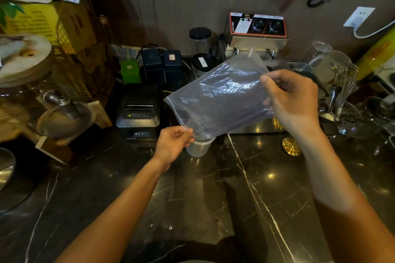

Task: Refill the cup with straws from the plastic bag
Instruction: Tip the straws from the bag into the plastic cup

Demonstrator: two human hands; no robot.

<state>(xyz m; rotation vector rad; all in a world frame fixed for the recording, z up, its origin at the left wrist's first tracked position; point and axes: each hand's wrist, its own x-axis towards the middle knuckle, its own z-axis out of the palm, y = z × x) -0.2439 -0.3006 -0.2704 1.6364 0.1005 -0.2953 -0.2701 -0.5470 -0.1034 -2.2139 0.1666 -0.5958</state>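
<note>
A clear plastic bag [218,94] hangs tilted above the dark marble counter, its lower mouth end pointing down at a translucent cup [198,147]. Dark straws lie inside the bag along its lower edge, dim through the plastic. My left hand [174,145] pinches the bag's lower corner just above the cup's rim. My right hand [292,100] grips the raised right end of the bag. The cup stands upright on the counter, partly hidden by my left hand and the bag.
A black receipt printer [139,113] sits left of the cup, with dark boxes and a green box [130,71] behind it. Jars, a steel appliance [256,30], glassware and a whisk [346,87] crowd the back right. A brass disc [291,146] lies on the counter [213,209].
</note>
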